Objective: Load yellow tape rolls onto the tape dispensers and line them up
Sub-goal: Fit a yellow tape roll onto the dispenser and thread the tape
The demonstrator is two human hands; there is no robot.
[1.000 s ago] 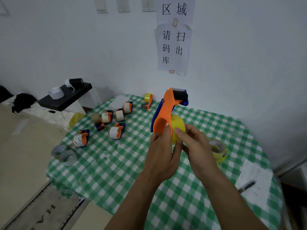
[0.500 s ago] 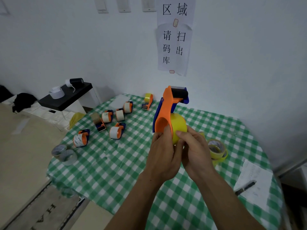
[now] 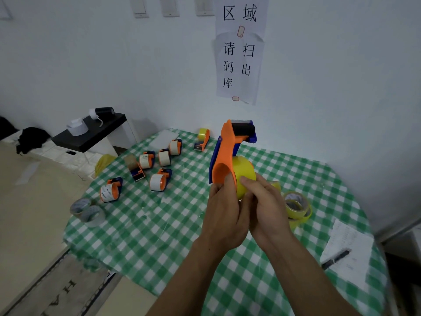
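Green-checked table (image 3: 159,224): orange dispenser (image 3: 224,153) held above it, yellow roll (image 3: 245,173) mounted. Left hand (image 3: 225,215) grips dispenser; right hand (image 3: 265,210) curls round roll, hiding lower half. Spare yellow rolls (image 3: 296,205) right, white-taped dispensers (image 3: 157,182) left.

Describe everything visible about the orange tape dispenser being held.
The orange tape dispenser looks plastic, with a blue side plate, black roller and toothed blade on top. Held upright above the checked table, it carries a yellow tape roll. The left hand grips its lower end; the right hand holds the roll.
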